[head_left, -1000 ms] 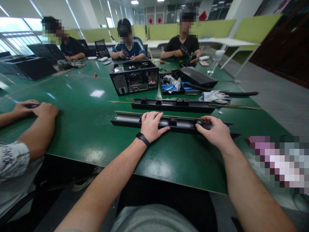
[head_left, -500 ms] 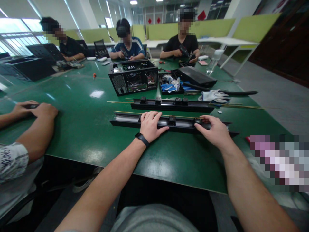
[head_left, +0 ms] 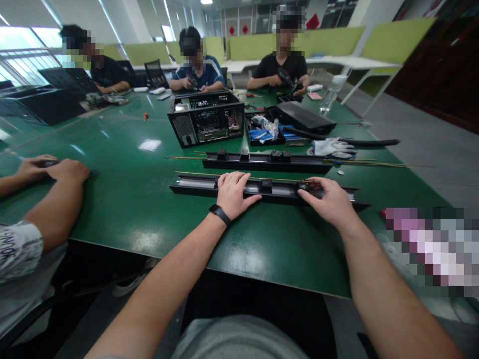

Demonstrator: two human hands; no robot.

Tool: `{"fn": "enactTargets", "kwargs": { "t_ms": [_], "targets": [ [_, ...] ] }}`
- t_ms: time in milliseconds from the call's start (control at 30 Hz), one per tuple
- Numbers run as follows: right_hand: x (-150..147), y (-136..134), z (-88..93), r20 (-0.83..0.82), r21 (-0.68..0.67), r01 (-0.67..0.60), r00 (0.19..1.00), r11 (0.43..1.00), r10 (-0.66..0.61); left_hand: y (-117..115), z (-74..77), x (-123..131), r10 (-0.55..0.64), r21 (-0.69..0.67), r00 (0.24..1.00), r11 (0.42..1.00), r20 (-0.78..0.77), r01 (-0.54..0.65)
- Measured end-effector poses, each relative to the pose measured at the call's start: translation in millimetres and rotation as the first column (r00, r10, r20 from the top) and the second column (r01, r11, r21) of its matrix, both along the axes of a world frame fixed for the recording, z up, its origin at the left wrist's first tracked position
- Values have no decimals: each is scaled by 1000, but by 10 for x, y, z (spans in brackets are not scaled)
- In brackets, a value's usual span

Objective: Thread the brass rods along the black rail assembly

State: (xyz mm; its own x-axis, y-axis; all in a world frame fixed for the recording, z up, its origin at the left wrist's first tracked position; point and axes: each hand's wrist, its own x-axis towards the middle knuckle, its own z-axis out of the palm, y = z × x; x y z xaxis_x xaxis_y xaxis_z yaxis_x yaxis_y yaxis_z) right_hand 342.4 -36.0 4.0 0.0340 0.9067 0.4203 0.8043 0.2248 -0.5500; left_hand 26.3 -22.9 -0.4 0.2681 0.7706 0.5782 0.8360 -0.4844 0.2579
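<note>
Black channel rail (head_left: 282, 200) lies left to right across the near part of the green table (head_left: 127, 199), with a similar black rail (head_left: 258, 165) roughly parallel on its far side. I judge it light and stiff, its smooth walls apt to slide, so those long walls are the place to take hold. My left hand (head_left: 234, 194) lies palm-down across it, thumb wide of the fingers; I can't tell whether it grips or merely steadies. My right hand (head_left: 331, 199) is narrow, holding the right black block (head_left: 301, 187) between thumb and fingers. The middle black block (head_left: 266, 186) sits in the channel between my hands; the left black block (head_left: 216, 183) is partly behind my left fingers. Thinnest is the gold rod (head_left: 277, 179) along the far wall, probably easy to bend. Whether my right fingers pinch it too, I can't make out; that hand also covers part of the rail.
</note>
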Motion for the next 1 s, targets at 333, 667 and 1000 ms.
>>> {"fn": "enactTargets", "kwargs": {
  "t_ms": [333, 667, 1000],
  "targets": [
    [-48, -17, 6, 31, 25, 33, 999, 999, -34, -2, 7, -9, 4, -23, 1000, 1000, -9, -5],
    [-96, -35, 21, 14, 22, 85, 996, 996, -85, -2, 11, -11, 1, -20, 1000, 1000, -11, -1],
    [-131, -30, 43, -15, 5, 98, 995, 995, -98, 1, 9, -9, 2, -23, 1000, 1000, -8, -3]
  ]
}}
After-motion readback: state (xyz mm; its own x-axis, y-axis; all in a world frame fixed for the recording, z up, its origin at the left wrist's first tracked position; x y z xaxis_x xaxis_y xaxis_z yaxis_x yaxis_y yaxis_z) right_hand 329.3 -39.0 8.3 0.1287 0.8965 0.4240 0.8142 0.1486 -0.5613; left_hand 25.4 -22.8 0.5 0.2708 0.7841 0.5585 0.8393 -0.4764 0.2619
